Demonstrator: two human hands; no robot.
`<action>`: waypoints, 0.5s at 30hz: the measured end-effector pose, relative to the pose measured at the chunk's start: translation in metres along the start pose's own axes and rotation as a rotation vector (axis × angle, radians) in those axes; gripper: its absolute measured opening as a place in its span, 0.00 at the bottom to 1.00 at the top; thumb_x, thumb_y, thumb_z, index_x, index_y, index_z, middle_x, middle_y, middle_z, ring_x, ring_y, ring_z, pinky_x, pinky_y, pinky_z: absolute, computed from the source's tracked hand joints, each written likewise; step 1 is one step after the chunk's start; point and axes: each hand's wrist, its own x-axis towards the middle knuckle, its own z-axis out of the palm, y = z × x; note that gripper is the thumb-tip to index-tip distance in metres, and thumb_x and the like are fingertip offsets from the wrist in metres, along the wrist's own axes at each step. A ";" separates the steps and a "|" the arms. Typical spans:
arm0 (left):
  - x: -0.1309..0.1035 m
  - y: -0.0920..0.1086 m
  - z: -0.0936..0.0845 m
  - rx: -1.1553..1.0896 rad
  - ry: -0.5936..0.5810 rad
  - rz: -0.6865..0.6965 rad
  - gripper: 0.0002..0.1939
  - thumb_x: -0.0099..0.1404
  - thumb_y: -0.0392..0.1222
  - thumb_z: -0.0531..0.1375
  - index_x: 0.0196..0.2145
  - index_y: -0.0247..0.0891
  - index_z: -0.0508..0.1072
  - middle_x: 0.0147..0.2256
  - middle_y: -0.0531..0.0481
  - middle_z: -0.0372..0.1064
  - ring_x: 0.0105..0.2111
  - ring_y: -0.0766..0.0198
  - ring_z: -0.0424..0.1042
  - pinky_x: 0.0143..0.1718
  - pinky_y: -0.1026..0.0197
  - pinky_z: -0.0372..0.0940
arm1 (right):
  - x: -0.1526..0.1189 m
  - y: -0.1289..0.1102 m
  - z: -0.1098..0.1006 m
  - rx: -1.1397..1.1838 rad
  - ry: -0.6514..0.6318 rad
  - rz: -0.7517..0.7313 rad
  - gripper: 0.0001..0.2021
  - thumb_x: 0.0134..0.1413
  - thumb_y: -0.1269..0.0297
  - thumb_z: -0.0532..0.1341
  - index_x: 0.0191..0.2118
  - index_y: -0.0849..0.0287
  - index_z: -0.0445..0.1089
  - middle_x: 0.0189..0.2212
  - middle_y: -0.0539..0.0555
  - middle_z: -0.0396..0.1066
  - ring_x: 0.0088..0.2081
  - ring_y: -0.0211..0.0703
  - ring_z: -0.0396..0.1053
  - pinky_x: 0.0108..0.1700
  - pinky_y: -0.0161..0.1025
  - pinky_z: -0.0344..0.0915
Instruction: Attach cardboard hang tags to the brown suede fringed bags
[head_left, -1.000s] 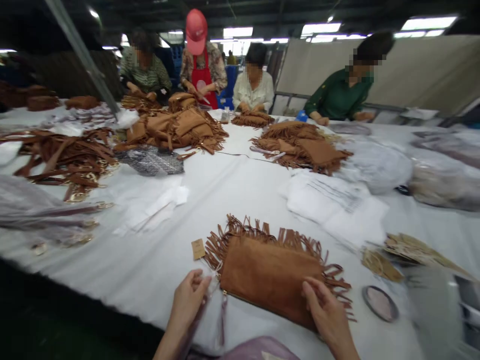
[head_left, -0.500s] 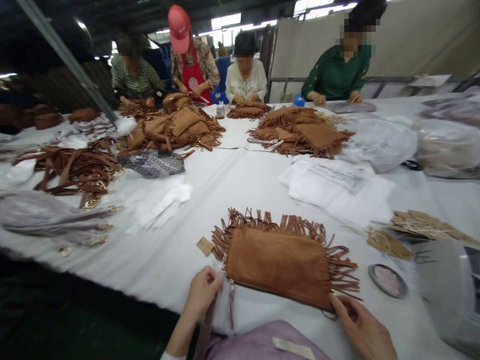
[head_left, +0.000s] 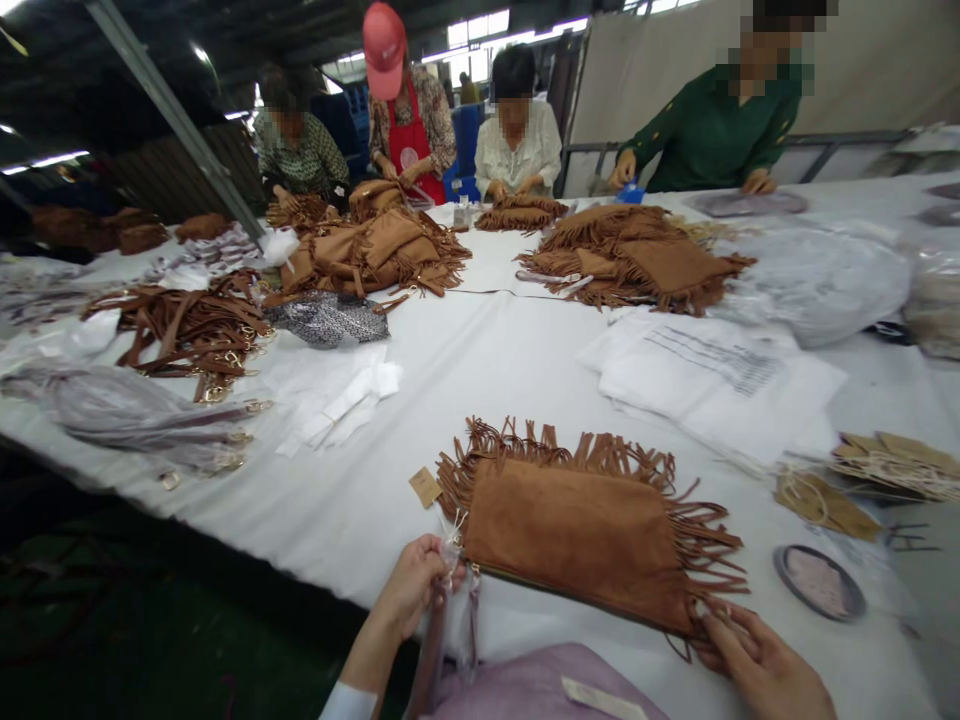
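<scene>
A brown suede fringed bag [head_left: 577, 525] lies flat on the white table [head_left: 480, 370] right in front of me. My left hand [head_left: 412, 590] pinches its near left corner, where a clear plastic-wrapped strap hangs off the table edge. My right hand [head_left: 765, 665] grips the bag's near right corner by the fringe. A small kraft tag [head_left: 425, 487] lies by the bag's left fringe.
Piles of the same fringed bags [head_left: 637, 260] and brown straps [head_left: 187, 330] cover the far table. White papers [head_left: 712, 375], plastic bags [head_left: 817, 280], kraft tags [head_left: 892, 465] and a round dish [head_left: 819, 582] lie to the right. Several people work at the far side. A lilac pouch [head_left: 540, 690] lies near me.
My right hand slid from the bag's near middle edge to its right corner. The view shifted a little; the bag stays flat in place.
</scene>
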 end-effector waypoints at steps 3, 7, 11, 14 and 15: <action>0.000 0.003 0.000 0.029 -0.011 -0.020 0.08 0.51 0.42 0.59 0.28 0.35 0.68 0.23 0.51 0.70 0.23 0.68 0.67 0.22 0.67 0.53 | -0.004 -0.001 -0.002 0.194 -0.104 0.163 0.26 0.27 0.54 0.68 0.39 0.56 0.70 0.33 0.56 0.78 0.34 0.54 0.76 0.37 0.40 0.76; -0.001 0.002 0.000 0.044 -0.014 -0.056 0.12 0.51 0.46 0.60 0.30 0.34 0.70 0.24 0.48 0.73 0.22 0.67 0.67 0.20 0.68 0.50 | -0.009 -0.005 -0.007 0.328 -0.215 0.240 0.22 0.25 0.60 0.72 0.34 0.61 0.74 0.39 0.61 0.77 0.41 0.54 0.75 0.40 0.34 0.75; 0.001 -0.005 -0.001 -0.028 0.054 -0.042 0.11 0.48 0.42 0.60 0.31 0.36 0.68 0.25 0.49 0.73 0.21 0.68 0.67 0.19 0.69 0.50 | -0.010 -0.007 -0.007 0.385 -0.211 0.264 0.20 0.25 0.62 0.72 0.33 0.61 0.75 0.37 0.60 0.77 0.41 0.53 0.75 0.39 0.33 0.75; 0.003 -0.009 0.000 -0.066 0.086 -0.024 0.10 0.47 0.42 0.59 0.29 0.36 0.68 0.25 0.49 0.73 0.21 0.68 0.68 0.20 0.68 0.55 | -0.008 -0.005 -0.006 0.405 -0.177 0.266 0.19 0.25 0.63 0.72 0.32 0.61 0.75 0.34 0.59 0.77 0.37 0.52 0.76 0.36 0.33 0.76; 0.004 -0.010 0.001 -0.065 0.088 -0.018 0.10 0.48 0.44 0.59 0.29 0.36 0.68 0.26 0.48 0.74 0.21 0.68 0.68 0.20 0.68 0.56 | -0.008 -0.004 -0.005 0.409 -0.175 0.266 0.19 0.25 0.63 0.72 0.32 0.61 0.75 0.34 0.59 0.77 0.37 0.52 0.76 0.36 0.33 0.76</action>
